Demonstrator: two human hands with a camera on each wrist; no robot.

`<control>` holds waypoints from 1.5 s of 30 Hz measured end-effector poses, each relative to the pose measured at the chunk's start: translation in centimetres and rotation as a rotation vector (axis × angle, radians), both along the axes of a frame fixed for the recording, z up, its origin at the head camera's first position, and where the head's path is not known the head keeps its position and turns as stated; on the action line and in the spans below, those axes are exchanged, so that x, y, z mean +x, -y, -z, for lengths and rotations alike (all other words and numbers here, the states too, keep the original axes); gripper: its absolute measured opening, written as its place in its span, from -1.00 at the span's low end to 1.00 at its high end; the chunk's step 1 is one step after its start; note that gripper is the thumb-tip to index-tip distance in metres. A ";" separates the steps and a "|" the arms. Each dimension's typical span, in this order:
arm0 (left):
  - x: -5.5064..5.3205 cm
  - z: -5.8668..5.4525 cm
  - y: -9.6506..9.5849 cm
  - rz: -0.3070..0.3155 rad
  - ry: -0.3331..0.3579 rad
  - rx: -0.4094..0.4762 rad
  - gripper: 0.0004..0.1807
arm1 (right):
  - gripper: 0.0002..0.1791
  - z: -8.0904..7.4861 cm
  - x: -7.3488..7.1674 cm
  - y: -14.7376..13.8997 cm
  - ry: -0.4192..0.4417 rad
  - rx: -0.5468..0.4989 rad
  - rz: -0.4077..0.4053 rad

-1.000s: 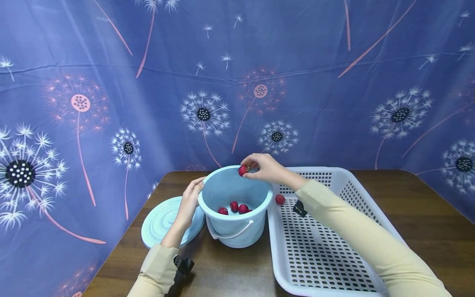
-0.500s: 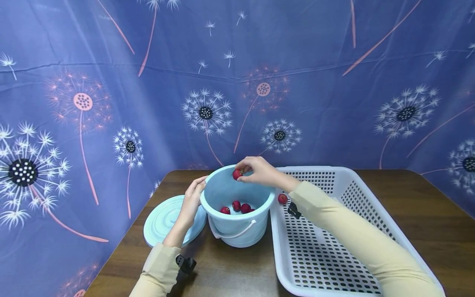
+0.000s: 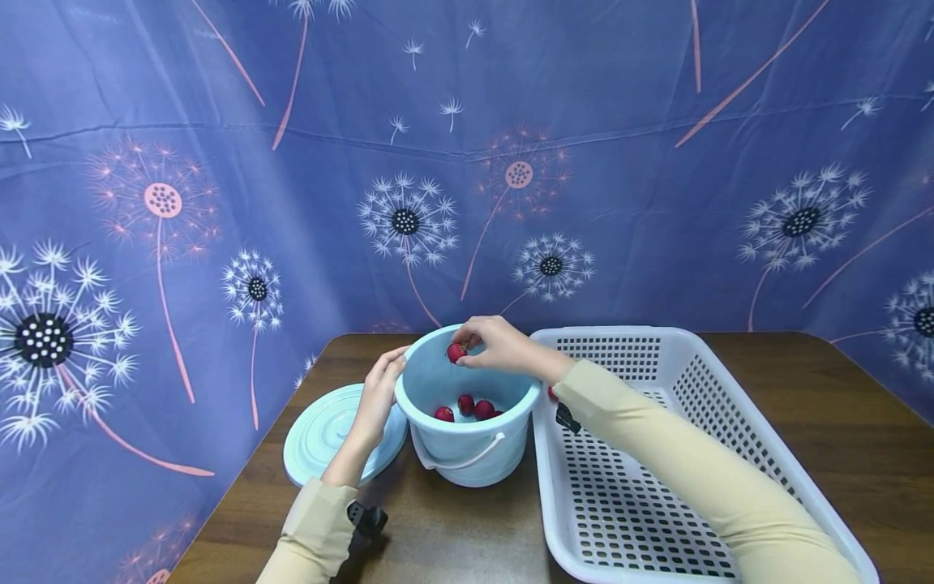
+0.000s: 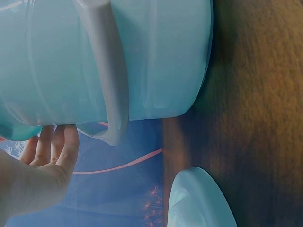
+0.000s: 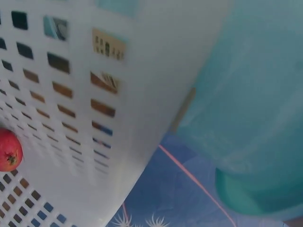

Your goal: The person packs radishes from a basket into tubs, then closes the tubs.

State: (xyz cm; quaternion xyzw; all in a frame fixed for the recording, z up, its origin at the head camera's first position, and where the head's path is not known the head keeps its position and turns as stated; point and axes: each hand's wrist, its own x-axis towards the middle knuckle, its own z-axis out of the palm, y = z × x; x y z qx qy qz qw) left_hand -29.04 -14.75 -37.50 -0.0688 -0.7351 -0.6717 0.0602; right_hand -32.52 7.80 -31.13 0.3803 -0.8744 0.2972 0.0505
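Note:
In the head view my right hand [image 3: 496, 345] pinches a red radish [image 3: 456, 352] inside the mouth of the light-blue bucket [image 3: 467, 454]. Several more radishes [image 3: 484, 410] lie at the bucket's bottom. My left hand [image 3: 375, 393] rests against the bucket's left side near the rim. From the left wrist view, the left fingers [image 4: 70, 142] lie fairly straight along the outer wall, beside the grey-white handle [image 4: 111, 71]. One radish [image 5: 8, 150] sits in the white basket [image 5: 137, 94]; the right hand is outside the right wrist view.
A round light-blue lid [image 3: 321, 434] lies left of the bucket, partly behind the left forearm. The large perforated white basket stands directly right of the bucket, under my right sleeve [image 3: 657, 442]. Wooden table [image 3: 474, 535]; a blue dandelion-print cloth [image 3: 620, 203] hangs behind it.
My right hand has moved left and down with the radish, from above the bucket's back right rim into its mouth. The left hand stays against the bucket. The right sleeve now partly covers the basket's radish.

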 end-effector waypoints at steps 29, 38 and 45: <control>0.2 0.0 0.3 -0.010 -0.008 0.007 -0.57 | -0.67 0.6 0.0 1.7 -0.072 -0.017 -0.044; 0.3 0.1 0.2 -0.003 -0.016 0.006 -0.57 | -0.67 0.6 0.4 1.5 -0.080 -0.032 -0.040; 0.3 0.1 0.0 0.006 -0.017 0.005 -0.57 | -0.67 0.3 0.6 1.0 -0.039 -0.053 -0.016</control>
